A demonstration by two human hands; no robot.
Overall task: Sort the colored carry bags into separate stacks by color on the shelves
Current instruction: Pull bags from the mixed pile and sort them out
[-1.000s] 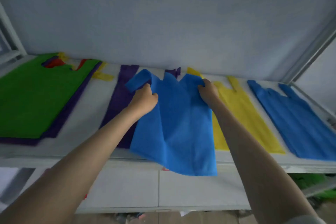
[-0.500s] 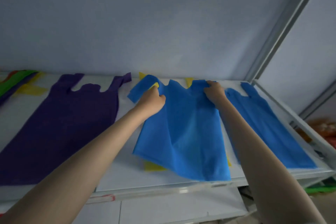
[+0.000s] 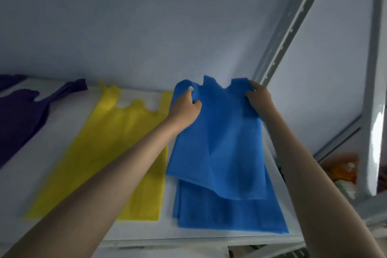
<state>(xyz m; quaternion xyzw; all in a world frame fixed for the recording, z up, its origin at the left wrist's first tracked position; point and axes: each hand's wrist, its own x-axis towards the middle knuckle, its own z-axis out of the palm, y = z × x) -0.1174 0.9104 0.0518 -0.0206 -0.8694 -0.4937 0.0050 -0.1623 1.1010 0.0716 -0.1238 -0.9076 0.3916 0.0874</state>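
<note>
I hold a blue carry bag (image 3: 222,144) by its two handles over the right end of the white shelf (image 3: 188,236). My left hand (image 3: 184,109) is shut on the left handle and my right hand (image 3: 258,98) on the right handle. The bag hangs partly raised above a flat stack of blue bags (image 3: 230,213) that shows below its lower edge. A yellow bag stack (image 3: 117,148) lies flat just to the left. A purple bag (image 3: 18,115) lies at the far left.
A pale wall rises right behind the shelf. A grey metal upright (image 3: 289,27) with holes stands at the shelf's right rear corner, and another post (image 3: 374,111) is further right. Orange items (image 3: 341,169) sit beyond the shelf's right edge.
Both hands have carried the blue bag to the right, from over the purple and yellow bags to above the blue stack. The view has swung right with it.
</note>
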